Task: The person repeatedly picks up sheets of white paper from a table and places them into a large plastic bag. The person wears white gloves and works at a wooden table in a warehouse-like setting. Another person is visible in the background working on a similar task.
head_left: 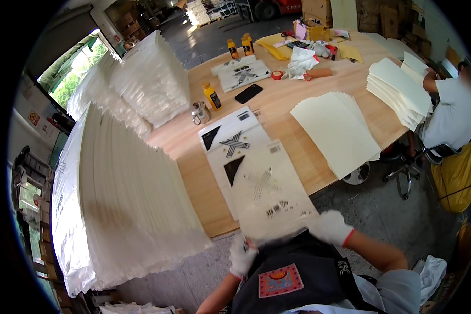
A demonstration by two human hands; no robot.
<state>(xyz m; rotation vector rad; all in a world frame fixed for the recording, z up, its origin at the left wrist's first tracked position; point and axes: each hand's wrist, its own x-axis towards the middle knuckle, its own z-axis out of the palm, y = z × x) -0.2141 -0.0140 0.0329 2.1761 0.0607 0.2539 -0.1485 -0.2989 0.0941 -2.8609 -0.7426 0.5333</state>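
A clear printed plastic bag (pixel 267 183) with a cream sheet inside lies at the table's near edge, its near end hanging toward my apron. My left hand (pixel 243 255), in a white glove, is closed on the near left corner of the bag. At the near right corner my right hand (pixel 331 227), in a white glove with a red cuff, is closed on the edge; its fingertips are partly hidden. Under the bag is a stack of similar printed bags (pixel 220 137). To the right lies a fanned stack of cream sheets (pixel 335 131).
Tall stacks of bagged sheets (pixel 136 193) stand along the left. Beyond the bags are a glass jar (pixel 200 112), an orange bottle (pixel 212 96), a black phone (pixel 248 93) and a tape roll (pixel 277 75). At right, another person (pixel 452 112) handles cream sheets (pixel 400 89).
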